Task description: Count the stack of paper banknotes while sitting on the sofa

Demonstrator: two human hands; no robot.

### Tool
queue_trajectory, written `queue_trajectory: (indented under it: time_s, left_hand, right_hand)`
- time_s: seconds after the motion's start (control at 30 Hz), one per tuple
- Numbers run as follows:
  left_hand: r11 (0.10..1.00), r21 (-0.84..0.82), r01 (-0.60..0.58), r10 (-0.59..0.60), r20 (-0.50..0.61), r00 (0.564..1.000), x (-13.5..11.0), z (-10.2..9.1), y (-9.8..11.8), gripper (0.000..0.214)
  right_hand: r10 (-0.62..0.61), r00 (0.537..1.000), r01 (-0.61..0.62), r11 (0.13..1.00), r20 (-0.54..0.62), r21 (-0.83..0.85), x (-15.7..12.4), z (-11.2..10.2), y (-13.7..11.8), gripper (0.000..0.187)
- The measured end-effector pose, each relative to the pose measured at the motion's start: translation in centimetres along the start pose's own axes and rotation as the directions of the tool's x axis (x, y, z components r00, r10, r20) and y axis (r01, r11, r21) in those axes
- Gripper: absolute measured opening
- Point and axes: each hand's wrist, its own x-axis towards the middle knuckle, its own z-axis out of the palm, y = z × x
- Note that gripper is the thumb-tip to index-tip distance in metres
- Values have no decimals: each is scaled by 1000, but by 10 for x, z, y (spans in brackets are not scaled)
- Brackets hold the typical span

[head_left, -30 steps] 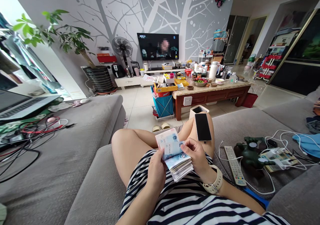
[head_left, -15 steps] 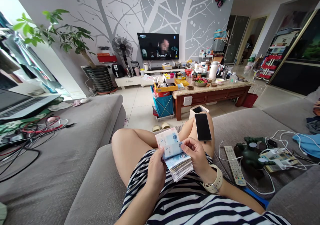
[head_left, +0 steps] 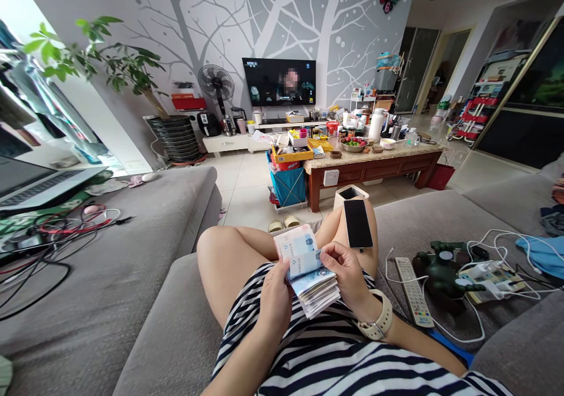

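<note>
Over my lap I hold a thick wad of blue-and-white printed sheets (head_left: 315,278), its layered edges fanned toward me. I cannot tell whether it is a booklet or loose pieces. My left hand (head_left: 277,296) grips its left side, thumb on top near the fold. On the right, my right hand (head_left: 348,272) pinches the upper flap between thumb and fingers. The far part of the wad lies tilted away from me, pale with blue print. A cream watch (head_left: 378,319) is on my right wrist. A black-screened phone (head_left: 357,224) rests on my right leg, just beyond my right hand.
On the grey sofa at right lie a remote control (head_left: 414,290), a dark green figure (head_left: 445,275) and a power strip (head_left: 493,281) with white cables. A laptop (head_left: 44,181) and tangled cables are at left. Ahead stands a cluttered coffee table (head_left: 374,170).
Almost nothing differs. My right thumb and the flap it pinches have shifted very slightly; both hands keep their hold on the wad.
</note>
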Motion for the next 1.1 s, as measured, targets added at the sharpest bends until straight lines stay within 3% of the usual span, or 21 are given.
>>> queue_trajectory:
  time_s: [0.6,0.83,1.1]
  left_hand:
    - [999,-34,35,-33,50,998,-1,-2,0,15]
    - [998,-52,40,-39,14,999,1,-2,-2,13]
    - [998,-41,46,-45,32,999,0,-1,-1,20]
  right_hand:
    - [-67,998,67,998,9,-9,-2,-4,5,26]
    - [-108,994,110,993,33,-53,-2,-5,5,32]
    - [-42,999,42,998,10,-56,-3,-2,1,26]
